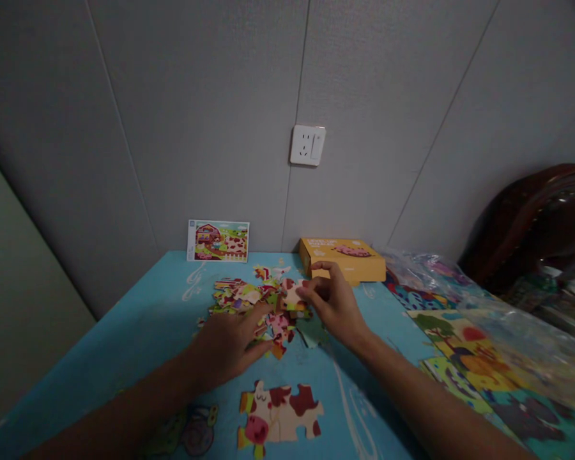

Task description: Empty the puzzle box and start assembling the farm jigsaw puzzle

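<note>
Between the thumb and fingers of my right hand (334,303) is a jigsaw puzzle piece (293,294) with brown and cream patches, raised at the right side of a heap of puzzle pieces (234,295). My left hand (232,338) rests at the heap's near left edge, its thumb and fingers apart around loose pieces; the fingertips are partly hidden among them. Nearer to me, joined puzzle pieces (280,412) show a cow's head with a pink muzzle and part of its brown-spotted body.
A picture card (218,241) of a farm scene leans on the wall. Right of it stands a yellow box (342,259). Colourful animal picture sheets (479,358) with clear plastic film (522,326) cover the right side of the blue tabletop (138,326). A socket (307,145) is on the wall.
</note>
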`<state>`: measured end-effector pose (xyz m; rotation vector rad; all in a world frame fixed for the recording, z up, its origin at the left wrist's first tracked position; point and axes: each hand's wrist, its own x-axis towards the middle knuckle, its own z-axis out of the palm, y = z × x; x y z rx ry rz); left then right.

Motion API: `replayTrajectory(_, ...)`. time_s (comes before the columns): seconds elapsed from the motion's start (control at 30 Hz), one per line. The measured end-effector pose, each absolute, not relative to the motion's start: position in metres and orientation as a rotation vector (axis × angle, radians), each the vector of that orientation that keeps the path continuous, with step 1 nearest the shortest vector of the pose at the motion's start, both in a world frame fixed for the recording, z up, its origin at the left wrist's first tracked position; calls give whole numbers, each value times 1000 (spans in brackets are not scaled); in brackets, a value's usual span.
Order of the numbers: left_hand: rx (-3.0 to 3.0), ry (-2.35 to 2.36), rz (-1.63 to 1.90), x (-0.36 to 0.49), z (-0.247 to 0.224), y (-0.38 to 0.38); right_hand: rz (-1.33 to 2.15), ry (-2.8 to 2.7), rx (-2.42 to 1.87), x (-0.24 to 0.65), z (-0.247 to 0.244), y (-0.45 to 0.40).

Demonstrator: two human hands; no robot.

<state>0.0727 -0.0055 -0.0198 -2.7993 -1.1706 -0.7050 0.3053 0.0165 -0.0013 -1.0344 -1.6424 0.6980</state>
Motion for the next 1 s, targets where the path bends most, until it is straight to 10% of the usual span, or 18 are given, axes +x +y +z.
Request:
replayTrajectory(0.3,-2732,-1017,-951,69,-20,2,1035,-1759,-885,286,-7,-1)
replayTrajectory(1.0,-2830,-1108,-986,68,-11,-4,604,-2089,-1016,287,-6,-7)
